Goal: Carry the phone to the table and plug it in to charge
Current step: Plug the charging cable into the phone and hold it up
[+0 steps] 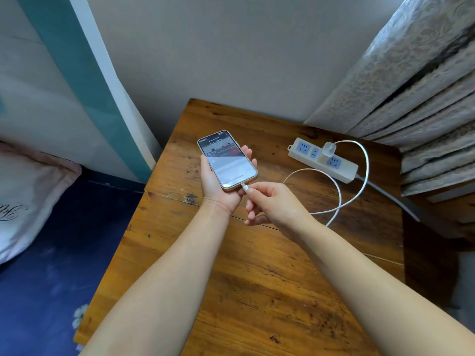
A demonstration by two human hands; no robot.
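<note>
My left hand (218, 187) holds a phone (227, 159) screen-up above the wooden table (257, 278); the screen is lit. My right hand (272, 205) pinches the white plug (244, 187) of the charging cable (336, 187) right at the phone's bottom edge. The plug's tip touches or sits in the port; I cannot tell how deep. The cable loops over the table to a white charger (329, 149) seated in a white power strip (322, 159), whose red light is on.
The table stands in a corner against a grey wall. Patterned curtains (416, 98) hang at the right, just behind the power strip. A bed with a dark blue sheet (51, 253) and a pale pillow (28, 191) lies to the left.
</note>
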